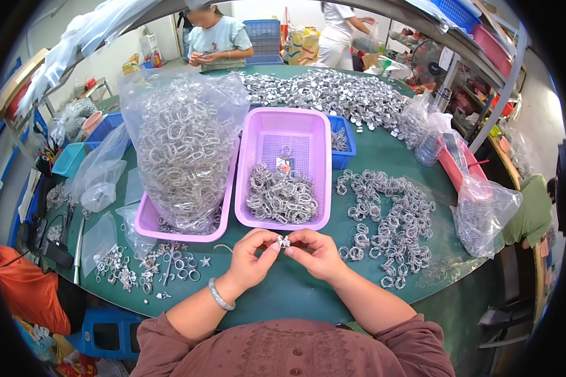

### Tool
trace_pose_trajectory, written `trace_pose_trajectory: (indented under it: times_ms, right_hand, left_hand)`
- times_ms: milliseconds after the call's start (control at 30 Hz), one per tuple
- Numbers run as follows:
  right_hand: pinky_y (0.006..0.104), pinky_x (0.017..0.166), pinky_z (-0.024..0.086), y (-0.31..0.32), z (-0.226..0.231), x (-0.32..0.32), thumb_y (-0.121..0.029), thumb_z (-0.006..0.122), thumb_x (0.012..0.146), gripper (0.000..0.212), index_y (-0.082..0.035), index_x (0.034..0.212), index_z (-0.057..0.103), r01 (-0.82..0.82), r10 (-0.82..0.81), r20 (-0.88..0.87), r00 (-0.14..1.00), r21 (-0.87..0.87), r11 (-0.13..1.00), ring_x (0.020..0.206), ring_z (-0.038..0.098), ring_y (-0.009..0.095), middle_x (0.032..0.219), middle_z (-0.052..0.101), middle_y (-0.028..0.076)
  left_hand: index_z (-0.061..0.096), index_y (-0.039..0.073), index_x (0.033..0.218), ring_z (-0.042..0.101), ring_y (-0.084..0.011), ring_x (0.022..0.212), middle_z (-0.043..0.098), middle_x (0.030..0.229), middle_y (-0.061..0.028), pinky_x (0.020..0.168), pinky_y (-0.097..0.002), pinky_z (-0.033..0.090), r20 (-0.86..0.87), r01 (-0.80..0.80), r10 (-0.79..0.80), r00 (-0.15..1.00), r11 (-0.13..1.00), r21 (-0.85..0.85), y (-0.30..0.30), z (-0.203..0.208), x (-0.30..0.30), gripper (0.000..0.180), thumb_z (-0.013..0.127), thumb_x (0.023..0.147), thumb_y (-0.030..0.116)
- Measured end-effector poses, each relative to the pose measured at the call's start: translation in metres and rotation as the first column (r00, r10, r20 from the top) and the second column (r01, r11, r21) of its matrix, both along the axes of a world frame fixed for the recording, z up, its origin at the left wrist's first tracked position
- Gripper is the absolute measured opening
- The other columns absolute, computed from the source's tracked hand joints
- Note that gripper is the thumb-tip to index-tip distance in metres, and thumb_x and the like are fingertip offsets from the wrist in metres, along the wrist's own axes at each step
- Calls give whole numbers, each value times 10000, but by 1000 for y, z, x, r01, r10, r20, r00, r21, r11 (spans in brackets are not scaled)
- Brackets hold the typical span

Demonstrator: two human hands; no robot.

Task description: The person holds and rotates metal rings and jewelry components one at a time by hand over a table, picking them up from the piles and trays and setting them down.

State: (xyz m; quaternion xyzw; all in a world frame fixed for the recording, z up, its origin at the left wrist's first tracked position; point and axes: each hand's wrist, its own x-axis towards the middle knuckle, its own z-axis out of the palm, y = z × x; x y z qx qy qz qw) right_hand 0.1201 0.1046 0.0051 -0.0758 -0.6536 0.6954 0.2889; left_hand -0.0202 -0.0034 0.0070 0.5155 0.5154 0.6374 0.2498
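Between the fingertips of both hands, just in front of the purple baskets, is a small silver metal piece (283, 241); its exact kind is too small to make out. My left hand (253, 256) pinches it from one side, my right hand (316, 254) from the other. Straight ahead stands a purple basket (325, 188) with a heap of silver ring-like pieces (282, 200) at its near end. On the right, more silver rings (393, 220) lie loose in rows and clumps on the green table (264, 295).
A bulging clear bag of silver pieces (185, 144) fills a second purple basket (146, 221). Flat silver pieces (333, 91) spread over the far side, behind a blue basket (343, 158). Loose rings and stars (181, 269) lie at left. People (219, 44) stand or sit around the table.
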Motion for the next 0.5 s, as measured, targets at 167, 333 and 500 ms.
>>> trace_pose_trajectory:
  times_ms: [167,333,500]
  right_hand:
    - [243,746,469,2,-6,0,-6,620,808,190,12,988,561,38,-38,5,999,13,999,823,561,89,912,599,34]
    - [239,734,472,2,-5,0,-8,624,805,187,14,981,564,44,-44,5,999,27,999,806,564,90,890,599,32]
    - [234,706,468,2,-9,0,-21,641,796,182,11,961,571,106,-106,-6,994,102,989,784,562,89,873,598,35]
  left_hand:
    - [575,-36,954,546,-114,838,544,941,-68,743,-237,444,-12,-18,18,1000,1000,3,1,1,1,126,532,837,-17]
    - [581,-25,976,547,-106,840,551,946,-64,750,-234,444,-45,-18,17,999,1000,-25,0,5,1,144,536,841,-4]
    - [545,-9,1048,543,-86,862,564,950,-33,757,-225,443,18,5,-5,1000,1000,-29,1,-3,1,188,519,862,-1]
